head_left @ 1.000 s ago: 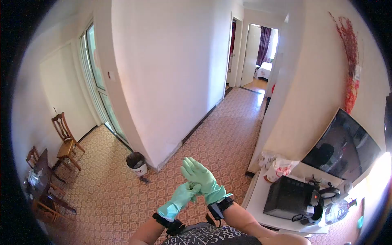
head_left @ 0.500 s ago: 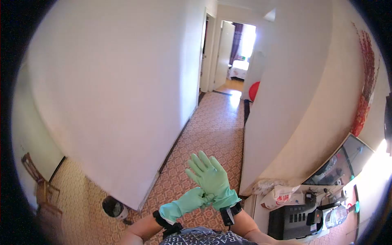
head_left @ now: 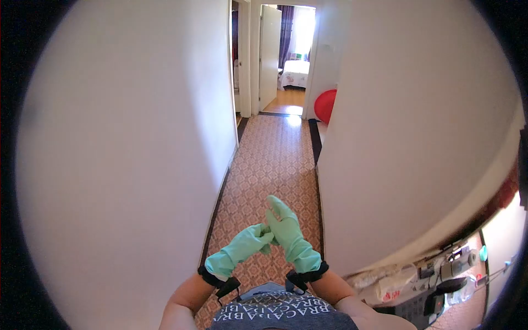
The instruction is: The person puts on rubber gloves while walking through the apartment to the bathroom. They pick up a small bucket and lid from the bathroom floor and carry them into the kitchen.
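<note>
Both my hands wear mint-green rubber gloves, held out low in front of my body. My left hand (head_left: 245,246) is closed, its fingertips pinched against the edge of the glove on my right hand. Stretched up and forward, the fingers of my right hand (head_left: 287,234) are extended and hold nothing. Dark bands with small black devices circle both wrists, below the glove cuffs. Part of the left fingertips is hidden where the two gloves meet.
A patterned tile corridor floor (head_left: 269,159) runs between white walls to an open door (head_left: 269,58) and a bed (head_left: 295,74). A red round object (head_left: 325,106) stands at the right. Lower right, a plastic bag (head_left: 393,289) and bottle lie beside dark equipment.
My view has turned right and moved into the corridor. My left fingers went from the right glove's cuff up toward the palm edge. The right fingers, spread before, are closer together.
</note>
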`<state>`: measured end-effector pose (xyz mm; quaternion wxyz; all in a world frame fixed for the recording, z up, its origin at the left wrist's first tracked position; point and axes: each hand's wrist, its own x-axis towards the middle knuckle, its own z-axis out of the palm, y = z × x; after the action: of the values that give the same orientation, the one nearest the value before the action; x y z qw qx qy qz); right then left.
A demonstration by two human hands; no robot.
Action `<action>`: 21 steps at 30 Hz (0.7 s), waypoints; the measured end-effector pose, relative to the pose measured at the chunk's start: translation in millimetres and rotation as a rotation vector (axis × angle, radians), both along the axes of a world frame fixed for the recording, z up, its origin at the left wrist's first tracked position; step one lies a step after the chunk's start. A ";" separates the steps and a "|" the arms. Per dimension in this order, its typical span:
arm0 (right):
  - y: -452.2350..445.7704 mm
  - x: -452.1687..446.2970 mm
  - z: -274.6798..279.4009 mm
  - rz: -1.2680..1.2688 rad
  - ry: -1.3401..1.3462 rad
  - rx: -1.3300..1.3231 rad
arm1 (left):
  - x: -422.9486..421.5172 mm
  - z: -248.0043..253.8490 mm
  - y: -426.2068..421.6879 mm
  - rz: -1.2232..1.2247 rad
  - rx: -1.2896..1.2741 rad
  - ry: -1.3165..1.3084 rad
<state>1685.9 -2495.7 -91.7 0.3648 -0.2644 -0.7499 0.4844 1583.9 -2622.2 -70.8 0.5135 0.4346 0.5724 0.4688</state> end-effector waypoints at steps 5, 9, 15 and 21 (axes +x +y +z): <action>147.5 -97.7 -5.2 0.004 0.075 -0.089 | -85.3 1.4 141.9 0.010 -0.041 -0.084; 265.5 -162.2 -25.1 -0.009 0.004 -0.208 | -148.2 -43.4 274.2 -0.025 0.088 -0.085; 468.7 -276.3 -44.4 -0.119 0.274 -0.593 | -274.5 -67.9 493.7 -0.134 0.277 0.389; 644.8 -327.5 -53.0 -0.180 0.329 -0.726 | -340.7 -79.6 690.8 -0.297 0.340 0.352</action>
<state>1358.4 -1850.9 -144.7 0.4038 -0.3596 -0.4358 0.7195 1243.2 -1931.4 -150.5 0.3891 0.6683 0.4959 0.3951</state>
